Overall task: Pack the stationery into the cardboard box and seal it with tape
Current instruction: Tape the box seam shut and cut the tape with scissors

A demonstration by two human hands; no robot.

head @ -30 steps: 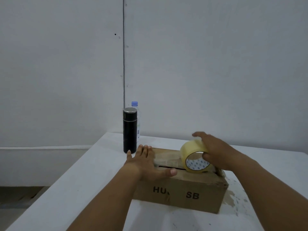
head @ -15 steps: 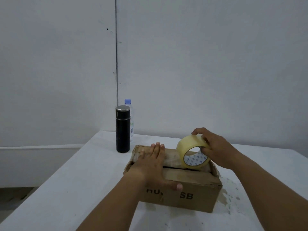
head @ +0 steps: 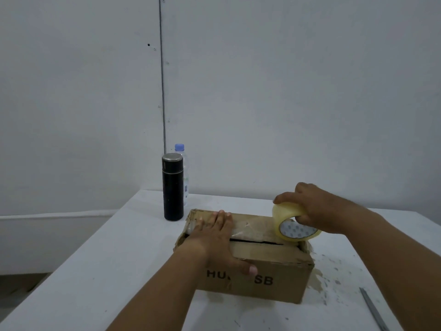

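A brown cardboard box (head: pixel 274 266) with black letters on its front lies on the white table (head: pixel 107 271), its top flaps folded down with a dark slit between them. My left hand (head: pixel 217 237) lies flat on the left part of the lid, thumb hooked over the front face. My right hand (head: pixel 312 209) grips a roll of clear tape (head: pixel 292 222) over the box's right end. A shiny strip of tape (head: pixel 253 226) runs along the lid between my left hand and the roll. No stationery is visible.
A black flask (head: pixel 173 187) stands just behind the box's left corner, with a clear water bottle (head: pixel 182 173) behind it against the wall. A thin grey metal strip (head: pixel 372 309) lies at the table's front right. Brown stains mark the table right of the box.
My right hand has drawn the tape roll rightward along the lid to the box's right end. My left hand has slid further onto the left of the lid.
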